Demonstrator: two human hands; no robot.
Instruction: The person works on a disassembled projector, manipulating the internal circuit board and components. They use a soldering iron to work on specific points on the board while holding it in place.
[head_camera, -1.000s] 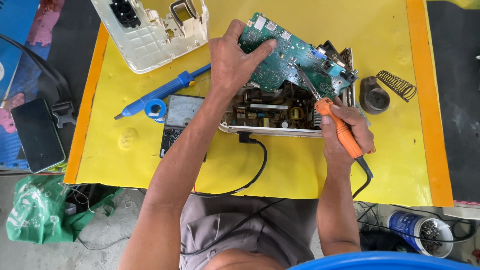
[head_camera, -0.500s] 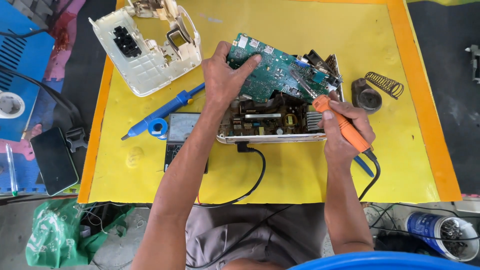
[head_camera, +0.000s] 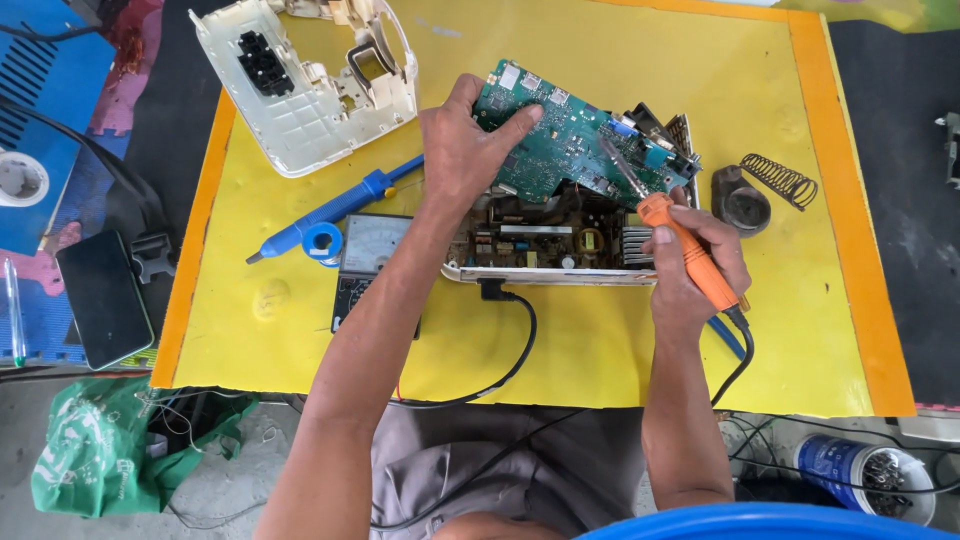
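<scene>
Meanwhile, orange soldering iron (head_camera: 690, 255) over green circuit board (head_camera: 575, 140)

soldering tip (head_camera: 612, 155) contact perhaps unclear, multimeter (head_camera: 365, 262) half under forearm, blue tub (head_camera: 770, 522) cropped

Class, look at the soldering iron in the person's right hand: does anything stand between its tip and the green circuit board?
Nothing visible does. The soldering iron in the right hand points its tip straight onto the green circuit board, which the left hand holds at its far-left edge, away from the tip.

Bright, even daylight falls from above; shadows stay soft and short, everything looks sharp, with slight wide-angle bending at the edges.
</scene>
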